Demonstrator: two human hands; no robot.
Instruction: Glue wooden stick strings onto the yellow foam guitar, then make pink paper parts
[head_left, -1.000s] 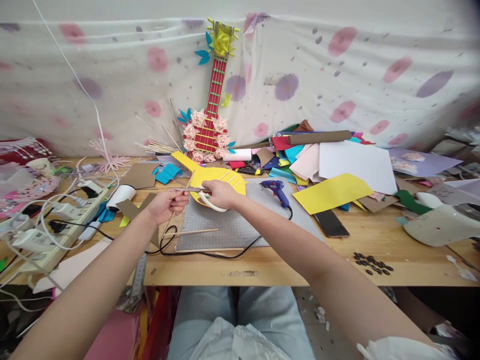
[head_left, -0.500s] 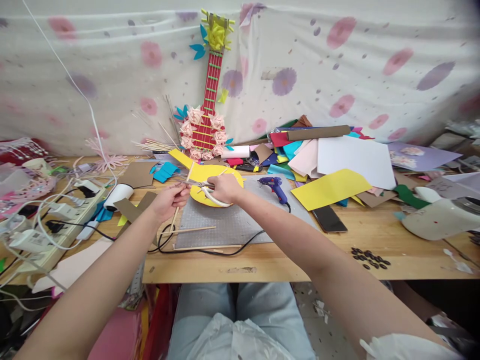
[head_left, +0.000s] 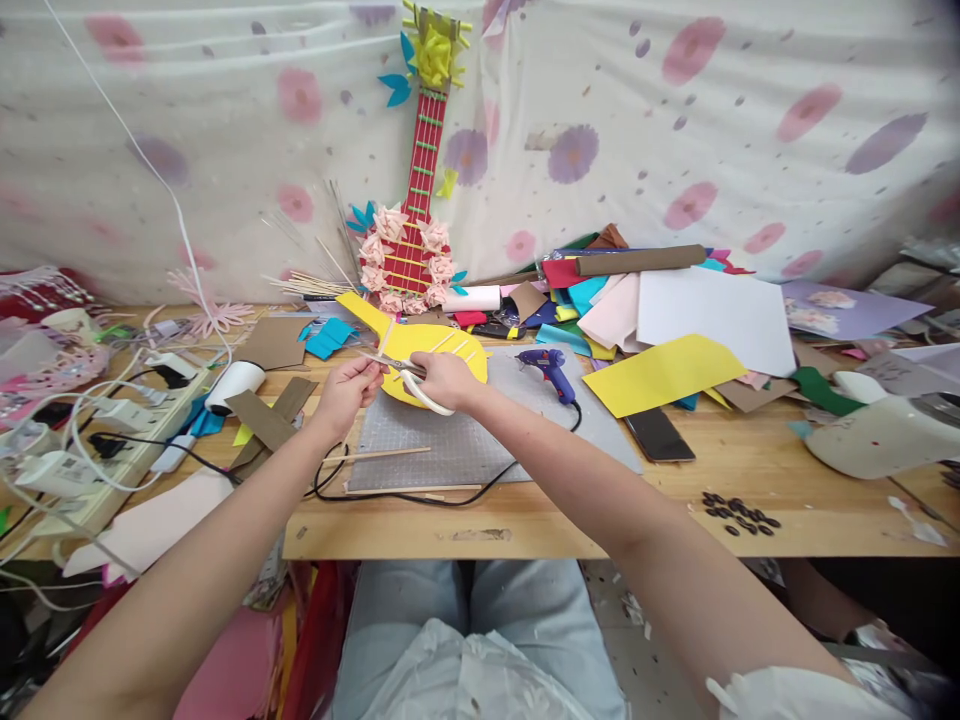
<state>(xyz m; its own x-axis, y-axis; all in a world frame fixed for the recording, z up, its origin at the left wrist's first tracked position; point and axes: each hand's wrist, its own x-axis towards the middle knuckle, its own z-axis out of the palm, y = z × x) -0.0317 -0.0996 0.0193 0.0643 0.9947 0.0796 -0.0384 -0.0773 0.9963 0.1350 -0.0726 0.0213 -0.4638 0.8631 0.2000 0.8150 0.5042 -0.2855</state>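
Note:
My right hand [head_left: 444, 382] is closed around white-handled scissors [head_left: 420, 388], their blades pointing left over a yellow guitar-shaped cutout [head_left: 401, 342]. At the blade tips, my left hand [head_left: 351, 388] pinches what looks like a thin wooden stick [head_left: 386, 335]; its upper part shows across the base of the cutout's neck, and the rest is hidden by the fingers. Several pale strips lie on the cutout's body. Beneath is a grey cutting mat [head_left: 480, 445], with another wooden stick [head_left: 390, 453] near its front left. A blue glue gun [head_left: 551, 372] rests right of my right hand.
A decorated red guitar model [head_left: 420, 200] leans against the curtain. Coloured sheets pile up behind the mat on the right, near a yellow sheet [head_left: 664, 375], a phone [head_left: 660, 434] and dark beads [head_left: 741, 515]. Power strips [head_left: 135, 440] and cables crowd the left; a black cord crosses the front.
Both hands and the scissors have shifted slightly. The stick end seen below my left hand before no longer shows. More pale strips on the cutout are visible beside my right hand.

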